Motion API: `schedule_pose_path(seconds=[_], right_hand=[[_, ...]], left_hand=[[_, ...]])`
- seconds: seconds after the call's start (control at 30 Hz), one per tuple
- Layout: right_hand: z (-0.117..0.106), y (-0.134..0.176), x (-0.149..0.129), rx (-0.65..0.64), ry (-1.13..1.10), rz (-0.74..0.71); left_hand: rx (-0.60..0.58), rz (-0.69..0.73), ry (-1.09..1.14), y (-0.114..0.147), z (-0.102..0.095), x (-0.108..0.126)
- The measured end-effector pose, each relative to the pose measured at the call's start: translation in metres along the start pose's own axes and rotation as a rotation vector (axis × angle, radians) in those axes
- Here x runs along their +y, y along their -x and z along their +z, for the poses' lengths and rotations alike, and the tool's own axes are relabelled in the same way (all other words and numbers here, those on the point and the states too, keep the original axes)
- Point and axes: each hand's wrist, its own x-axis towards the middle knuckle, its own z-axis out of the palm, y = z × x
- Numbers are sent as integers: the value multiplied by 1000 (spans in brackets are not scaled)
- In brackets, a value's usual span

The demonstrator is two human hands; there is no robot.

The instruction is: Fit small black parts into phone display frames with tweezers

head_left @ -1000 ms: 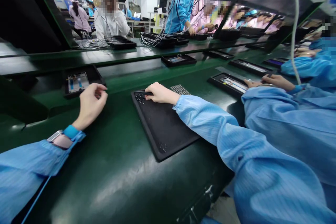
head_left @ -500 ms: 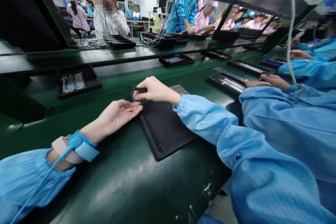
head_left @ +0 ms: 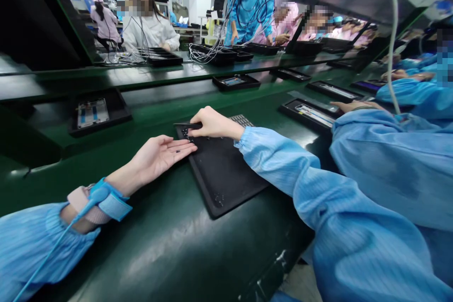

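My left hand (head_left: 160, 158) lies palm up with its fingers stretched out, beside the left edge of a black mat (head_left: 230, 170). On those fingers rests a tiny dark piece (head_left: 178, 151), too small to name. Over the mat's far left corner, my right hand (head_left: 214, 123) pinches slim black tweezers (head_left: 187, 125), their tip pointing left. Small dark parts (head_left: 184, 133) lie on the mat under the tweezers, and a few specks (head_left: 219, 198) are at its near corner. A blue wrist strap (head_left: 111, 200) with a cord is around my left wrist.
A grid-patterned sheet (head_left: 242, 120) lies behind my right wrist. Black trays with device parts stand at the left (head_left: 101, 111), far middle (head_left: 236, 82) and right (head_left: 307, 112). A co-worker's hand (head_left: 357, 105) is by the right tray. A white cable (head_left: 391, 42) hangs there.
My right hand has shifted slightly right and the tweezers now lie more level. The tiny dark piece now shows on my left fingers. The left and far middle trays have slid left.
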Motion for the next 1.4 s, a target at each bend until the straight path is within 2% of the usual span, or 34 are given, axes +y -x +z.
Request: schedule_pose_path(seconds=[0.07, 0.17, 0.23, 0.33, 0.47, 0.57, 0.7, 0.87, 0.93, 1.0, 1.17, 1.3, 1.4], right_hand=[[-2, 2, -13, 36, -63, -116], [-4, 5, -30, -8, -151, -202], [-7, 6, -33, -14, -175, -167], [-9, 6, -23, -1, -166, -35], [0, 0, -2, -116, -142, 58], [9, -4, 4, -101, -76, 26], [6, -3, 0, -49, 21, -58], [2, 2, -20, 67, -222, -175], [2, 4, -28, 43, -250, -203], [0, 4, -31, 8, -258, -162], [-8, 1, -5, 59, -186, 35], [2, -7, 20, 53, -93, -7], [12, -11, 25, 26, -4, -23]], left_hand=[[4, 26, -7, 1, 2, -1], [41, 79, -10, 2, 4, -1], [79, 59, -12, 1, 4, -1], [117, 13, -24, -2, 0, -1], [136, 2, -29, -4, -3, 0], [120, -1, -30, -3, -3, 1], [86, 2, -29, 0, -1, 3], [55, 35, -28, 2, 2, 1], [82, 65, -27, 1, 3, 1], [102, 57, -14, 1, 3, 2], [84, -5, 16, -1, -2, 4], [88, -3, 24, -2, -4, 4], [86, -5, 33, -3, -5, 4]])
